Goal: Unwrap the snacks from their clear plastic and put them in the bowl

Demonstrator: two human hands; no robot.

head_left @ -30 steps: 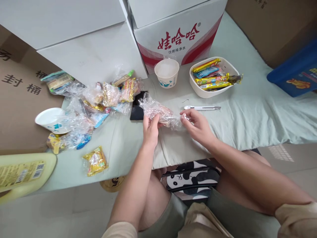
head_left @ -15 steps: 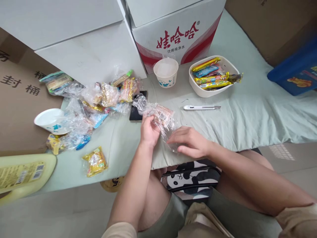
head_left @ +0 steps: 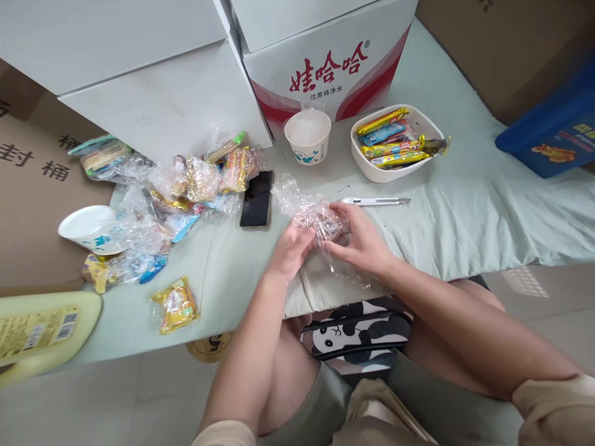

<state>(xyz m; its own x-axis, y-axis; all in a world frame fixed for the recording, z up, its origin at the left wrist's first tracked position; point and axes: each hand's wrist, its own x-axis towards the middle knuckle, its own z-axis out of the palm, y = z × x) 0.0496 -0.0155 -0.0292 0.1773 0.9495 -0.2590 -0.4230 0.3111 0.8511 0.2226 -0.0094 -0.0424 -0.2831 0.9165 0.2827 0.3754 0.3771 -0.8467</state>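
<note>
Between my two hands is a wrapped snack pack [head_left: 331, 224] in loose, crinkled clear plastic, with a pinkish-brown block inside. My left hand [head_left: 292, 248] grips its left side, thumb over the plastic. Fingers of my right hand [head_left: 362, 241] curl round the right side of the same pack. A tail of clear film hangs below toward the cloth's front edge. Just beyond my right hand lies a white utility knife [head_left: 379, 201], its blade pointing right. A black phone [head_left: 256, 199] rests flat to the left of the pack.
A heap of wrapped snacks [head_left: 202, 176] and a tipped paper bowl [head_left: 86, 226] are at left, with a yellow packet [head_left: 176, 305] nearer me. Behind stand a paper cup [head_left: 307, 145], a snack-filled white tub [head_left: 388, 173] and a carton [head_left: 325, 74]. A yellow jug [head_left: 51, 325] lies front left.
My right hand has moved up from the loose film onto the pack's right side. The pack has shifted right, off the phone, and both hands now hold it.
</note>
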